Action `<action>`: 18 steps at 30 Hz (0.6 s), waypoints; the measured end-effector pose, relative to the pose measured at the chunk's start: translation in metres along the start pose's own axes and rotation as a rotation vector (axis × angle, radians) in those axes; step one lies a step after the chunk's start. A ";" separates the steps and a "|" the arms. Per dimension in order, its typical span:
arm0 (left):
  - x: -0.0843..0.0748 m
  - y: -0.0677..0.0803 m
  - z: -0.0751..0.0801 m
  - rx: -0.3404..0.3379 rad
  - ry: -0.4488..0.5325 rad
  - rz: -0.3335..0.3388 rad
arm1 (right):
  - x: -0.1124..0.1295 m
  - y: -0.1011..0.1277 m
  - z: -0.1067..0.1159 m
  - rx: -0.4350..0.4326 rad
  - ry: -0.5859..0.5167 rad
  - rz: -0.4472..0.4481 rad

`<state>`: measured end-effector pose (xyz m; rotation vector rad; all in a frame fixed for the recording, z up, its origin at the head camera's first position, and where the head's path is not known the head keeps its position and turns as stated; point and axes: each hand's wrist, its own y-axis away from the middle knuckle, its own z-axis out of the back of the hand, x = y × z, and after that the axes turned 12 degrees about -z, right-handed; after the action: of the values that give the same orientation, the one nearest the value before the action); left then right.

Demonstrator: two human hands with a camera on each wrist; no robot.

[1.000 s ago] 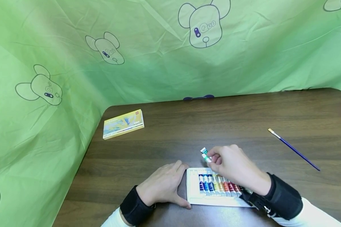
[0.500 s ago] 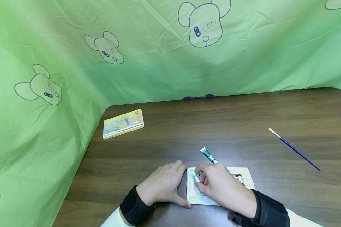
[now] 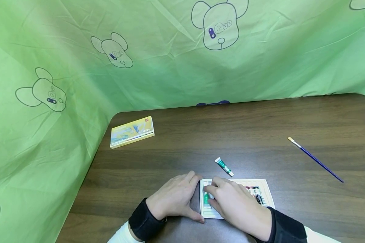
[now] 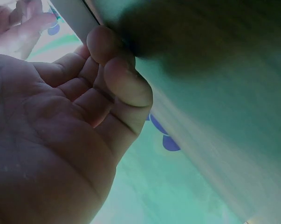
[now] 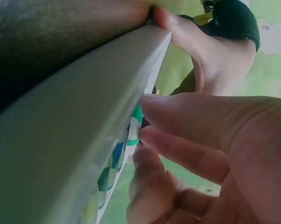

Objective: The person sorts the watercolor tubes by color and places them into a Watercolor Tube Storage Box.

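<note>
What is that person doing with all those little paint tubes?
A person is working at a white tray of paint tubes on a dark wooden table. The right hand pinches a green tube at the tray's left end. The left hand rests against the tray's left edge. Another green tube lies loose just behind the tray. A blue paintbrush and a yellow box lie farther off.

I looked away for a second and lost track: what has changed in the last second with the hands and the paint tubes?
The right hand let go of one green tube, now lying on the table beyond the tray, then moved toward the tray's left end, where its fingers now pinch another green tube. The left hand, yellow box and brush stayed put.
</note>
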<state>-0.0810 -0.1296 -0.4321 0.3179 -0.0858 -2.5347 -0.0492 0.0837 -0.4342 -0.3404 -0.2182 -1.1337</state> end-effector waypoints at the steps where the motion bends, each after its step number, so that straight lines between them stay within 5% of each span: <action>1: 0.000 0.000 0.000 0.001 0.000 0.000 | 0.000 0.000 0.000 0.000 0.009 -0.007; 18: 0.000 0.001 0.001 -0.019 -0.005 -0.008 | 0.000 -0.007 -0.006 0.123 -0.186 -0.157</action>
<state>-0.0804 -0.1302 -0.4310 0.3053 -0.0618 -2.5422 -0.0553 0.0793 -0.4384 -0.3237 -0.4827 -1.2373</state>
